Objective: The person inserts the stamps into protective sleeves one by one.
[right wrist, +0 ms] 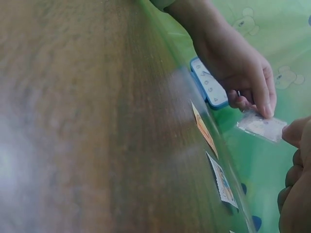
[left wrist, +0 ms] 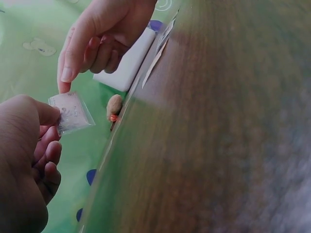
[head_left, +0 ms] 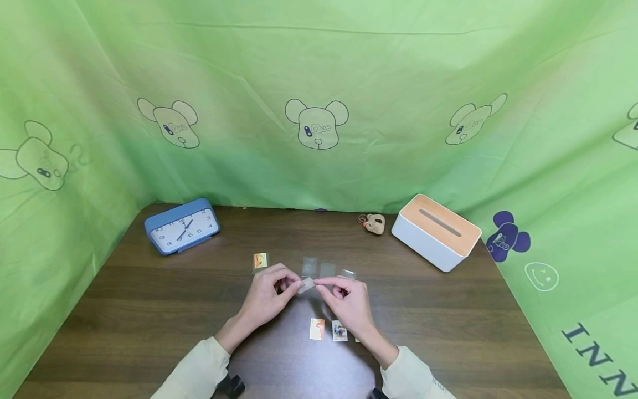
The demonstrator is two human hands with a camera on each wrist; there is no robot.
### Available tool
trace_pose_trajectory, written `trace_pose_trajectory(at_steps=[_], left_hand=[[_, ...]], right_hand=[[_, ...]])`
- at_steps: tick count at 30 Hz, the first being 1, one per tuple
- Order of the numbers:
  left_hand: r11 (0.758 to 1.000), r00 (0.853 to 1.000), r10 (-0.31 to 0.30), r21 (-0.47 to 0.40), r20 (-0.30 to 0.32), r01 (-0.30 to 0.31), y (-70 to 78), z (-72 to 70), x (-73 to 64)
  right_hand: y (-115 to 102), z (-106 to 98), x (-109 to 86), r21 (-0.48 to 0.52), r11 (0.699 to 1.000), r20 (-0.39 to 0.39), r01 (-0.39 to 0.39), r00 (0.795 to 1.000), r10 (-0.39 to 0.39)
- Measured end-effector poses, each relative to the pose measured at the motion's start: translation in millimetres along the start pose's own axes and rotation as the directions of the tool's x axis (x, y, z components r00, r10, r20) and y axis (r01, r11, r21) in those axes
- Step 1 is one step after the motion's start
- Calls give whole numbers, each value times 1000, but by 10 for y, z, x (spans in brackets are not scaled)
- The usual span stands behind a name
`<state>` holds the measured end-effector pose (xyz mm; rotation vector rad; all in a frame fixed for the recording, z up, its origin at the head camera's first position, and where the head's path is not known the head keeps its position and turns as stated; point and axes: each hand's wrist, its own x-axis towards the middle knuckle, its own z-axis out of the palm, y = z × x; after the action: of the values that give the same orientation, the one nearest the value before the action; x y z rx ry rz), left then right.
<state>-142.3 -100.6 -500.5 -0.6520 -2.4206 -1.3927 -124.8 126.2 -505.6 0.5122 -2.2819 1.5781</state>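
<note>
A small clear sleeve (head_left: 306, 285) with a pale stamp inside is held above the table between both hands. My left hand (head_left: 269, 291) pinches it between thumb and forefinger, the sleeve (left wrist: 73, 114) showing its whitish side in the left wrist view. At the opposite edge, the thumb and forefinger of my right hand (head_left: 349, 302) pinch a corner. Nearer to me lie an orange-and-white stamp (head_left: 317, 329) and a darker picture stamp (head_left: 339, 331); another is mostly hidden by the right wrist. Beyond the hands lie clear sleeves (head_left: 309, 267), partly covered by the fingers.
Left of the sleeves lies a sleeved orange stamp (head_left: 261, 260). A blue clock (head_left: 182, 227) stands at the back left. At the back right are a small tan trinket (head_left: 374, 224) and a white tissue box (head_left: 428, 244) with a wooden lid. Green curtain (head_left: 319, 177) surrounds the table.
</note>
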Motion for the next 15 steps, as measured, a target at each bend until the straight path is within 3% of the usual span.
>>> trace_pose_trajectory(at_steps=[7,12,15], left_hand=[[1000,1000,-13,10,15,13,-10,6,-3],[999,1000,19,29,-20,-18,-50,-8,7],[999,999,-10,45,-46,12,-76,-36,16]], right_hand=[[8,-2,-1,-9,1000,15,-14,1000,14],[-12,-22,10,12,999,3,-53,999,53],[-20,-36,7,18,997,-3,-74,997,74]])
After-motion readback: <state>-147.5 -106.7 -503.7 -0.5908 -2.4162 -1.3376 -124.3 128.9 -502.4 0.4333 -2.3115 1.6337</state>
